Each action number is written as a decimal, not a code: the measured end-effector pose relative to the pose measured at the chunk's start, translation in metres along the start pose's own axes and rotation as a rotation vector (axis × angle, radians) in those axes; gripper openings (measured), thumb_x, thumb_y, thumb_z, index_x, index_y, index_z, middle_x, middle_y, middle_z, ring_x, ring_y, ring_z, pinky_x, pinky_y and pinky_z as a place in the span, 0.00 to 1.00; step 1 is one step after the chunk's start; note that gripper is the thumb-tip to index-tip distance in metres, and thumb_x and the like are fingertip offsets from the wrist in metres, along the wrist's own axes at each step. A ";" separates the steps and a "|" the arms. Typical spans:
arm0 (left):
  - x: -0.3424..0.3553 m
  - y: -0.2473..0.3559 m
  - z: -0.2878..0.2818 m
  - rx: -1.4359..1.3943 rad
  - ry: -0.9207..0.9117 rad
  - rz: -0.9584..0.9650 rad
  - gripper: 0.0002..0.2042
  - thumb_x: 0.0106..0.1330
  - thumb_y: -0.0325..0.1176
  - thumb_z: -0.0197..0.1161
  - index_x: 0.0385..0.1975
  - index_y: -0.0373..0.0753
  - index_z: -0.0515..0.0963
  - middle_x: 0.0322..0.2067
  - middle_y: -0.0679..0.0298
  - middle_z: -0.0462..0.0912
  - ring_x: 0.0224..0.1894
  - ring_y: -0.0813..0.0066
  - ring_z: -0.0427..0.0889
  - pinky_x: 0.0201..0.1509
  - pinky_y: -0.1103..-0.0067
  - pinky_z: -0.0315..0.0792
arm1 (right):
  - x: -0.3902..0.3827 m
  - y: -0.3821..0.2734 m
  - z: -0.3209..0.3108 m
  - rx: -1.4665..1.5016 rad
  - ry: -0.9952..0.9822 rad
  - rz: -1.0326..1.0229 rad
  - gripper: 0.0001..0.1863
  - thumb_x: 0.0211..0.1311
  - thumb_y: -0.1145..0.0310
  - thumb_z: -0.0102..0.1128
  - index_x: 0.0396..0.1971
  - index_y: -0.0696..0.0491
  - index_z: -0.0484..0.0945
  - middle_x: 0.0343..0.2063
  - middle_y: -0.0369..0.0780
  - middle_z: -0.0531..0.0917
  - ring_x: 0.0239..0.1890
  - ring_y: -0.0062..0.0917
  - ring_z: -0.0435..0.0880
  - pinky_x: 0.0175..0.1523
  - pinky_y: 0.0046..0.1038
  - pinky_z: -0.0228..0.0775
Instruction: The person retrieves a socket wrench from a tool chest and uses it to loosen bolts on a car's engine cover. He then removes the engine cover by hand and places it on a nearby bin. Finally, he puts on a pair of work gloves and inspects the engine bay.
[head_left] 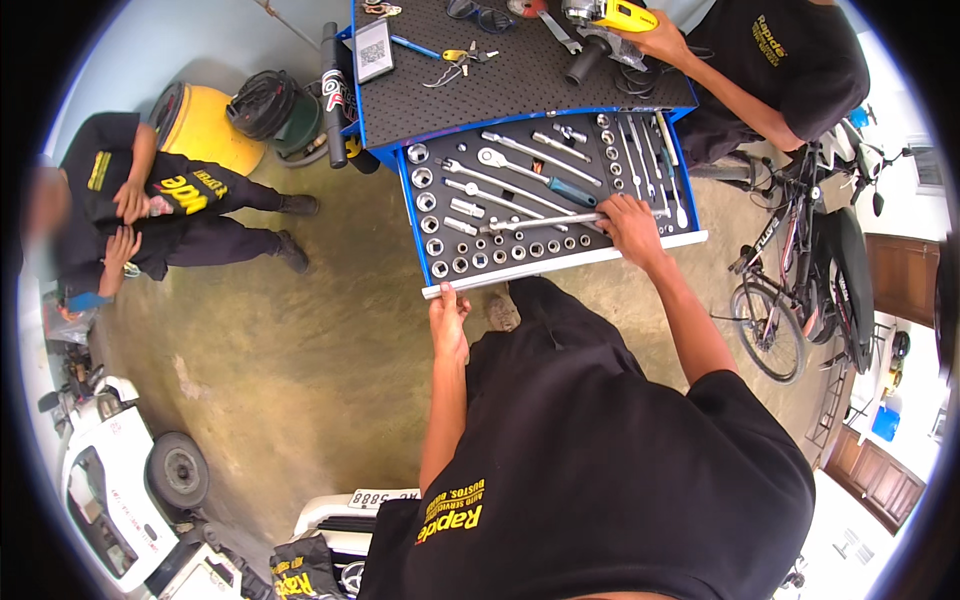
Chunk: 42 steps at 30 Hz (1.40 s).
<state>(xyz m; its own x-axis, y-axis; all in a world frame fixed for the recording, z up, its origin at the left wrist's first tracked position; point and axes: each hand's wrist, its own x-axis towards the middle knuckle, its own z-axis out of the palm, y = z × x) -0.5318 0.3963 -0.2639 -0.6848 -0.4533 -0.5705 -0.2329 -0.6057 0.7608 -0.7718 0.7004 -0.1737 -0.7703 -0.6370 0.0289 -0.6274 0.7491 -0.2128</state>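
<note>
A pulled-out tool drawer with a blue body and silver front edge lies in front of me. My left hand is closed on the left end of that front edge. My right hand is wrapped round a long chrome bar, which lies slantwise low over the tools. Around it in the dark tray are a ratchet with a teal grip, chrome extension bars, slim wrenches on the right, and rows of sockets along the left and front.
The cabinet's black mat holds a keyring, a blue pen and sunglasses. At the far right a co-worker's hand rests on a yellow angle grinder. Another person stands left. A bicycle is at right.
</note>
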 end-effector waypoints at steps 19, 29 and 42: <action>-0.052 -0.023 -0.007 0.012 0.165 -0.012 0.20 0.77 0.55 0.58 0.47 0.43 0.77 0.37 0.71 0.80 0.36 0.81 0.77 0.43 0.76 0.75 | 0.272 -0.081 -0.040 0.292 0.229 0.284 0.16 0.63 0.67 0.64 0.46 0.62 0.82 0.50 0.54 0.81 0.56 0.51 0.80 0.59 0.46 0.76; -0.073 -0.016 -0.008 -0.011 0.301 -0.103 0.23 0.75 0.58 0.59 0.51 0.42 0.76 0.43 0.68 0.81 0.42 0.75 0.77 0.55 0.69 0.74 | 0.155 -0.058 -0.009 0.159 0.587 -0.073 0.20 0.57 0.71 0.65 0.52 0.50 0.81 0.55 0.41 0.78 0.61 0.39 0.74 0.68 0.47 0.60; -0.052 0.014 -0.022 0.149 0.308 -0.303 0.22 0.67 0.55 0.59 0.48 0.42 0.75 0.37 0.65 0.81 0.38 0.74 0.79 0.48 0.74 0.73 | -0.024 0.137 -0.040 0.433 0.212 0.745 0.14 0.64 0.68 0.57 0.43 0.47 0.89 0.34 0.52 0.88 0.40 0.47 0.88 0.48 0.41 0.78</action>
<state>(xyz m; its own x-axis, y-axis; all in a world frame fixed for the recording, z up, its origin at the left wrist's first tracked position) -0.4845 0.3973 -0.2309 -0.3387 -0.4571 -0.8224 -0.5036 -0.6502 0.5688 -0.8436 0.8260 -0.1642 -0.9933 0.0677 -0.0932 0.1102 0.7937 -0.5982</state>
